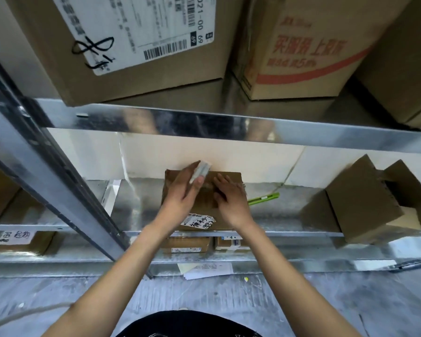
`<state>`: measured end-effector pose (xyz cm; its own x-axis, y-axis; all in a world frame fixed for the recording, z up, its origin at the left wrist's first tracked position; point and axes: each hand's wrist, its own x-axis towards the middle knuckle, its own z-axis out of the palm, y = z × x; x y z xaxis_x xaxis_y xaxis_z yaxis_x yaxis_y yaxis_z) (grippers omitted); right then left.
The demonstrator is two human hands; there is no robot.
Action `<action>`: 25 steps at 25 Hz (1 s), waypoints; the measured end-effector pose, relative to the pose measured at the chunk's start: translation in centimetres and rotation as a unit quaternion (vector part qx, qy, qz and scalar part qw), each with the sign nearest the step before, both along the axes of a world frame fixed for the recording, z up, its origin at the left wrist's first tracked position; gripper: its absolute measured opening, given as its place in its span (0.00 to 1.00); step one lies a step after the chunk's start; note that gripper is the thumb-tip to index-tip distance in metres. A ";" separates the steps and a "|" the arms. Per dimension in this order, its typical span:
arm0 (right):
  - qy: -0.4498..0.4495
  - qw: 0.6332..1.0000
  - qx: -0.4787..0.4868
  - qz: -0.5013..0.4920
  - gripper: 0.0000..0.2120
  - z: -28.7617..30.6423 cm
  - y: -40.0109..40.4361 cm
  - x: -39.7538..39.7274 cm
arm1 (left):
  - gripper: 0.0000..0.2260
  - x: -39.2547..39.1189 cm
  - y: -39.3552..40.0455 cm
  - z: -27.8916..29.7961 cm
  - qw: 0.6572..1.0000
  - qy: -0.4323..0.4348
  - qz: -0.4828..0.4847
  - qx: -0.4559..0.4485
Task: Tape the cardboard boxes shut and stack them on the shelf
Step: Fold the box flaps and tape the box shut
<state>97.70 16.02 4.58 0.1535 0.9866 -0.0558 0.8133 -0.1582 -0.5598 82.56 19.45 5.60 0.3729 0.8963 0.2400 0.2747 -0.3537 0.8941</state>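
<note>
A small brown cardboard box (225, 221) with a handwritten white label lies flat on the middle metal shelf (289, 210). My left hand (182, 193) is over the box's far left part and holds a blurred, pale roll of tape (200, 171) between thumb and fingers. My right hand (230, 199) lies flat on the box top with straight fingers, pressing it down. An open-flapped cardboard box (365, 203) stands on the same shelf at the right.
A green utility knife (265, 198) lies just right of the small box. Large boxes (136, 45) fill the upper shelf. Small parcels (187, 244) sit on the lower shelf. A slanted metal upright (58, 171) crosses at the left. Papers (204, 269) lie on the floor.
</note>
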 end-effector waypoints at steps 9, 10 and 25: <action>0.244 0.970 -0.007 -0.024 0.20 5.5 1.6 -0.5 | 0.26 0.3 0.0 -0.3 0.996 -0.015 -0.082 -0.043; 0.238 0.971 -0.001 -0.020 0.19 5.3 1.7 -0.6 | 0.28 0.1 0.0 -0.5 0.995 -0.012 -0.091 -0.050; 0.129 0.989 0.031 -0.059 0.07 8.0 3.3 -0.6 | 0.28 0.5 -1.0 1.0 0.992 0.049 -0.043 -0.112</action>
<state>97.15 19.34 12.59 0.2556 0.9656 -0.0469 0.6209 -0.2012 -0.7576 83.04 18.43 6.57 0.4618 0.8870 -0.0025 0.3423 -0.1757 0.9230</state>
